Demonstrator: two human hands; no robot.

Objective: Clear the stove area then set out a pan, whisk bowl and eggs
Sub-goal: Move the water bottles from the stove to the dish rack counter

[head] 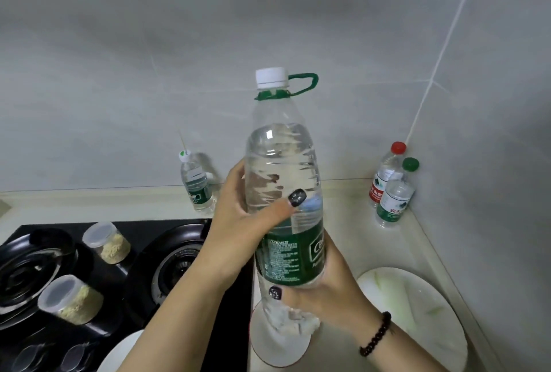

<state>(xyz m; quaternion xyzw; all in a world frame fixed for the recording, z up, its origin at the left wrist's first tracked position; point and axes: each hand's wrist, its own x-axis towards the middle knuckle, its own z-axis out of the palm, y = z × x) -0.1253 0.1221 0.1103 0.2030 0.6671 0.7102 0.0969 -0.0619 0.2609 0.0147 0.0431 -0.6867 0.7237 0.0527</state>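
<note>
While the large water bottle (284, 193) is standing upright in the air above the surface's (351, 193) edge beside the stove (149, 252), both hands are wrapping it; the left hand (238, 222) is gripping mid-body, the right hand (325, 291) is clasping lower, its fingers (277, 292) curling round.

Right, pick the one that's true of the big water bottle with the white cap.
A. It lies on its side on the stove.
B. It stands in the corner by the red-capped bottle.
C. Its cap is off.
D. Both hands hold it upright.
D: the left hand and the right hand both wrap the big water bottle, held upright above the counter with its white cap on.
</note>
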